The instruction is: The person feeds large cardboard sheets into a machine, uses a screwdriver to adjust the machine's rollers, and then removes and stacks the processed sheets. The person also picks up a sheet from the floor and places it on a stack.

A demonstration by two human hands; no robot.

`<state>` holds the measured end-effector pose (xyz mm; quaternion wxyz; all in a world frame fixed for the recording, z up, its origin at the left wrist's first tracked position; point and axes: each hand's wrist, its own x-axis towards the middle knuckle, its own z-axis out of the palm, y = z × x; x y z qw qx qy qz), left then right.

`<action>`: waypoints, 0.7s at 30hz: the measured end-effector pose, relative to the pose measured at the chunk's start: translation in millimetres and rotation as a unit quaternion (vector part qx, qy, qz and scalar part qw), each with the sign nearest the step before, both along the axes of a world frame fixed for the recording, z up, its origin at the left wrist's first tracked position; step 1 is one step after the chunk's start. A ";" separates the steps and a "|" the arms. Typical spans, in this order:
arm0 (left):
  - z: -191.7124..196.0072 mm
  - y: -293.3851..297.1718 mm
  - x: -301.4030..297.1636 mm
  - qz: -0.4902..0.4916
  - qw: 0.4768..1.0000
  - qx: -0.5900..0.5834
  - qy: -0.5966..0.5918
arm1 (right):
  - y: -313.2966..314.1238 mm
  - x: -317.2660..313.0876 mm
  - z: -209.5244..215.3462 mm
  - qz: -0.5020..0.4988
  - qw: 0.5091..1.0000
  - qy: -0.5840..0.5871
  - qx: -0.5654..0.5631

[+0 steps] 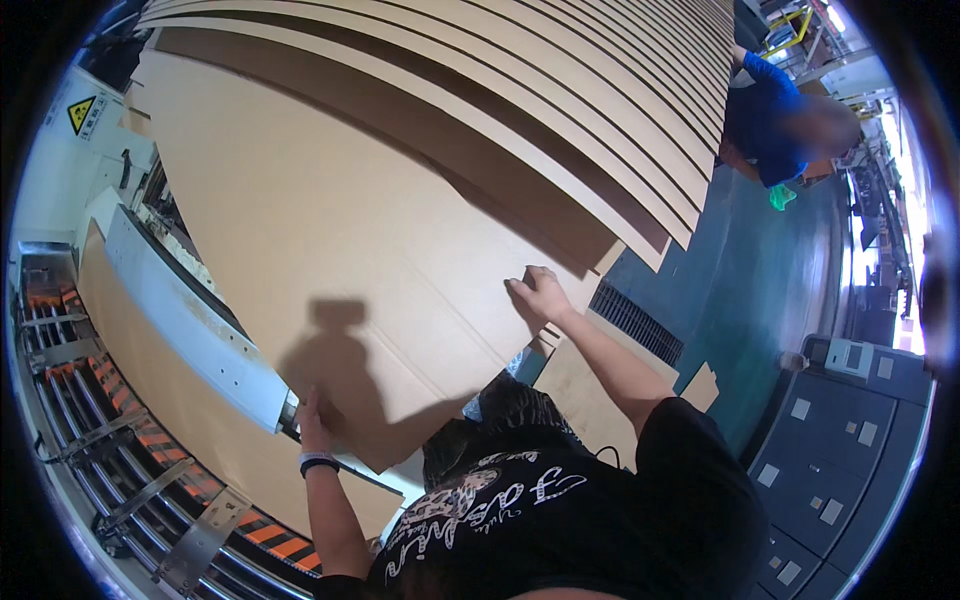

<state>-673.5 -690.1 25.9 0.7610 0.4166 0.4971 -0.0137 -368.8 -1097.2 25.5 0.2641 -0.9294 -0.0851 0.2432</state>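
Observation:
A large flat brown cardboard sheet lies on top of a fanned stack of similar sheets. My right hand presses on the sheet's right edge, fingers curled over it. My left hand, with a pale band at the wrist, grips the sheet's near corner beside a white metal guide bar. My shadow falls across the sheet between the two hands.
Overlapping cardboard sheets spread toward the top right. A roller conveyor with orange strips runs at the lower left. Another person in a blue shirt stands at the upper right on the green floor. A grey cabinet stands at right.

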 end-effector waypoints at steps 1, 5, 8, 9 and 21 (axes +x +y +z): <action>-0.8 -4.9 -0.6 -0.003 0.997 0.070 0.012 | 13.9 -5.3 -1.1 -0.009 0.999 -0.012 -0.035; -16.3 -14.3 4.1 -0.026 0.993 0.109 0.031 | 38.9 -16.9 -3.9 -0.047 0.991 -0.062 -0.106; -6.0 -42.1 30.3 -0.023 0.986 0.162 -0.004 | 40.9 -22.9 11.1 -0.047 0.990 -0.051 -0.124; -17.7 -39.6 27.6 0.003 0.990 0.139 0.001 | 45.2 -22.8 17.7 -0.039 0.991 -0.028 -0.124; -66.2 20.5 33.5 -0.195 0.939 0.195 0.203 | 17.9 -30.3 -2.5 -0.095 0.995 -0.006 0.031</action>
